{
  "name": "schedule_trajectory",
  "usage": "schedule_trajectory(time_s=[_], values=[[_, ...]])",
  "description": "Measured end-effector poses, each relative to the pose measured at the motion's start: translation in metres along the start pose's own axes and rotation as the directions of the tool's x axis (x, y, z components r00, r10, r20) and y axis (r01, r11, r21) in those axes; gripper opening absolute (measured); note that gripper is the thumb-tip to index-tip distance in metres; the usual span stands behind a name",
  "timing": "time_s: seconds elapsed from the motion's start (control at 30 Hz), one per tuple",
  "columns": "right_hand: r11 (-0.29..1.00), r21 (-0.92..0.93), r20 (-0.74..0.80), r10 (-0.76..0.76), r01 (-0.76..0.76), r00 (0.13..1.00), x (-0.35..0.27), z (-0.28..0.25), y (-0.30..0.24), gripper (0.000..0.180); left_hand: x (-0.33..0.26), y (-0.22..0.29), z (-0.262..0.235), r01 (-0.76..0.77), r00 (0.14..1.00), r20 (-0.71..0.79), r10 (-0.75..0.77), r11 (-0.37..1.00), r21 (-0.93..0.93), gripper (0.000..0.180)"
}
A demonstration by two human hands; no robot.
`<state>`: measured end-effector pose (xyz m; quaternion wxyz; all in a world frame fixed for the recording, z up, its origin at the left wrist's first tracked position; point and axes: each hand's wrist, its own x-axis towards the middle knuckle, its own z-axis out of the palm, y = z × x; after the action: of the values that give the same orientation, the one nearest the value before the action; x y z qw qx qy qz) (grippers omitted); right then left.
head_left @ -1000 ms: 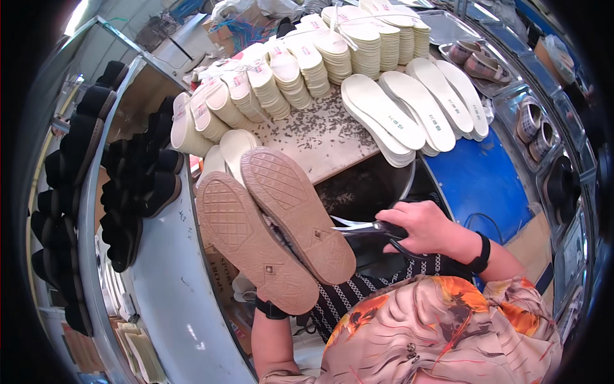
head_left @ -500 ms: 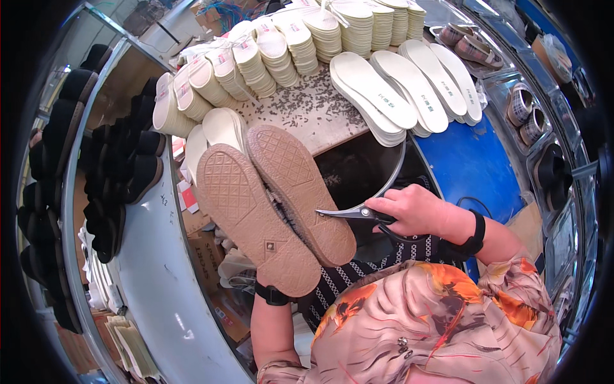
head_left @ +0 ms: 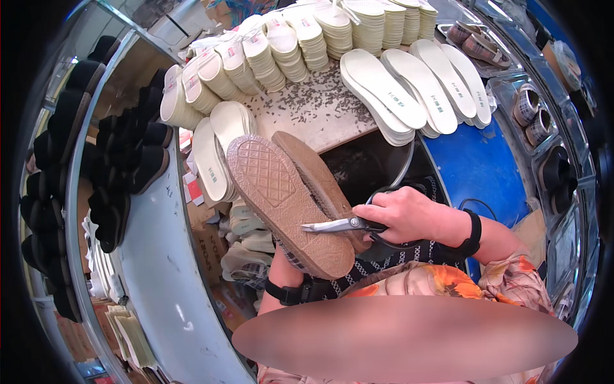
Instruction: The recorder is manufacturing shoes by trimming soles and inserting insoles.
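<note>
A pair of shoes is held up with brown patterned soles facing me, the left shoe overlapping the right one. My left hand supports them from behind; its fingers are hidden by the shoes. A bit of plaid upper shows at the left shoe's lower edge. My right hand grips black-handled scissors, their blades pointing left, close together. The blade tips lie over the middle of the left sole; whether they touch it I cannot tell.
Stacked cream insoles line the table's back, with more insoles at right. Small dark scraps litter the tabletop. Black shoes fill a rack at left. Plaid shoes sit in clear trays at right. Below are bagged items.
The pair of shoes has shifted right and turned, so the left shoe now covers more of the right. The scissors' tips have passed from the right sole to the left sole.
</note>
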<state>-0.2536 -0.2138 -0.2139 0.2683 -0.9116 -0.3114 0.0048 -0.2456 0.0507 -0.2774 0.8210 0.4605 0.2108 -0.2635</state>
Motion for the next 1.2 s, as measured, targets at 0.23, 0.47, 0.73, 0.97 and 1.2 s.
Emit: schedule_trajectory(time_s=[0.23,0.47,0.73,0.97,1.2], values=[[0.316,0.864,0.164,0.558,-0.392,0.813,-0.055,0.000,0.019,0.033,0.054,0.012,0.022,-0.246,0.969,0.076,0.237,0.957,0.155,0.034],[0.186,0.911,-0.115,0.972,-0.368,0.207,-0.158,-0.028,0.067,0.027,0.048,0.024,0.100,-0.307,0.816,0.370,0.445,-0.209,0.929,0.031],[0.347,0.816,-0.133,0.891,-0.463,0.434,-0.154,-0.040,0.098,0.032,0.001,0.014,0.093,-0.436,0.830,0.545,0.119,-0.473,0.766,0.040],[0.503,0.774,-0.052,0.657,-0.385,0.752,-0.061,-0.044,0.114,0.040,-0.140,0.099,0.130,-0.616,0.562,0.617,0.551,-0.220,0.757,0.043],[0.511,0.787,0.179,0.345,-0.345,0.921,0.033,-0.035,0.036,0.048,-0.414,0.164,0.180,-0.161,0.499,-0.084,0.863,0.187,0.969,0.024]])
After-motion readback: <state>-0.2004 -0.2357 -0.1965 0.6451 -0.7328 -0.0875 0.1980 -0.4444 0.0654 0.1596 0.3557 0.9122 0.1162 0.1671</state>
